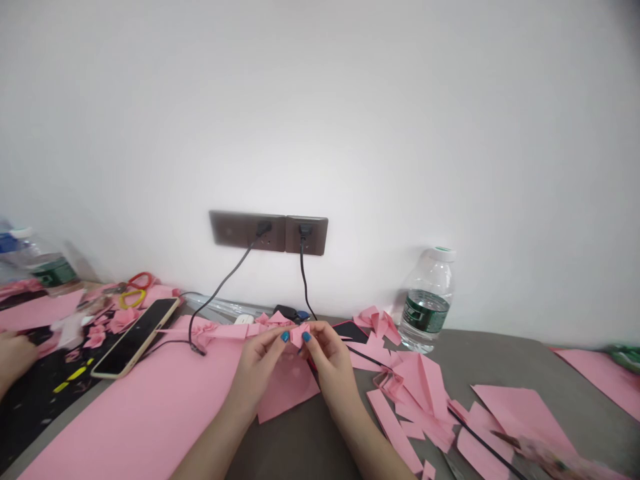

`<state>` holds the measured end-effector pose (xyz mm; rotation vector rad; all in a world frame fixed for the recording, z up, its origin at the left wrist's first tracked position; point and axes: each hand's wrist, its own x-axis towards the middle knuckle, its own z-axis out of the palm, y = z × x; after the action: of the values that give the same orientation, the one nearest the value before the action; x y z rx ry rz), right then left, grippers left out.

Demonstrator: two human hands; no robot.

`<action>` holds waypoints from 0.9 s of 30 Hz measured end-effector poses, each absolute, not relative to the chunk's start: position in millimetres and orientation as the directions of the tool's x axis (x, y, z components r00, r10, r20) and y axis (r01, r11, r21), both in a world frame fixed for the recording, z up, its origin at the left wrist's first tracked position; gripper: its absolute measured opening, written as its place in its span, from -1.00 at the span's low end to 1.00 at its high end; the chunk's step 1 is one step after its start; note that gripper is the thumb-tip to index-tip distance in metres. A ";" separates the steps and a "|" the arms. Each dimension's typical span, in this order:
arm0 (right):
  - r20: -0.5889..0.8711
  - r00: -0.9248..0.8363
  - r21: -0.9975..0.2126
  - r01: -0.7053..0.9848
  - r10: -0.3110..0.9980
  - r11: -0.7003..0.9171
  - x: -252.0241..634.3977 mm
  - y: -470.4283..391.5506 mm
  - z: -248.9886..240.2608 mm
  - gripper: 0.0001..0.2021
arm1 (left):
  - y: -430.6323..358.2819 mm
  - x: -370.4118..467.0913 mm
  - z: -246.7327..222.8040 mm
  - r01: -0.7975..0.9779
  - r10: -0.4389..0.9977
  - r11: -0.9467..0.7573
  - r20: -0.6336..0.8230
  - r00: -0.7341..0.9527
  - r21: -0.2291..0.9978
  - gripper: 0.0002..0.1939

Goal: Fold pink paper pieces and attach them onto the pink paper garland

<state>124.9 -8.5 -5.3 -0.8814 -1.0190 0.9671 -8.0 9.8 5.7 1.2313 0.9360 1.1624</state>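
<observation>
A small folded piece of pink paper (300, 335) is pinched between both my hands, just above the table near the wall. My left hand (263, 357) grips its left side with thumb and fingers. On the other side, my right hand (325, 353) presses it between thumb and fingertips. My fingers cover part of the piece, so its full shape is hidden. Under and left of my wrists lies a large pink paper sheet (165, 407). Behind my hands, more folded pink pieces (273, 320) lie along the table's back.
A phone (137, 337) rests at left near red and yellow scissors (133, 298). Pink scraps (420, 393) and a water bottle (427, 303) stand right. Black cables (225, 283) run from wall sockets (270, 232). Another person's hand (17, 357) shows at the left edge.
</observation>
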 end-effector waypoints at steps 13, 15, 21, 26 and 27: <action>0.253 0.208 -0.931 -0.214 0.945 0.296 125.8 -7.5 -6.8 -0.70 | 8.5 -7.8 14.0 -0.091 0.977 -0.086 0.102 0.188 0.992 -0.68; 0.242 0.214 -0.935 -0.209 0.946 0.287 126.6 -7.0 -6.8 -0.68 | 7.6 -7.9 15.4 -0.093 0.976 -0.092 0.108 0.189 0.991 -0.69; 0.221 0.218 -0.943 -0.200 0.951 0.265 128.3 -6.4 -6.7 -0.63 | 7.2 -8.4 13.2 -0.068 0.968 -0.110 0.123 0.218 0.992 -0.67; 0.222 0.204 -0.942 -0.207 0.954 0.263 129.1 -6.4 -7.0 -0.64 | 7.4 -8.3 13.9 -0.065 0.963 -0.121 0.133 0.236 0.991 -0.68; 0.220 0.199 -0.942 -0.210 0.955 0.261 129.3 -6.4 -7.3 -0.64 | 7.4 -8.2 14.0 -0.068 0.962 -0.120 0.133 0.238 0.990 -0.68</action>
<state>129.3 -6.4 -7.3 -0.9394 -1.0202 1.0096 -8.2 7.4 14.0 1.3675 0.9260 1.1407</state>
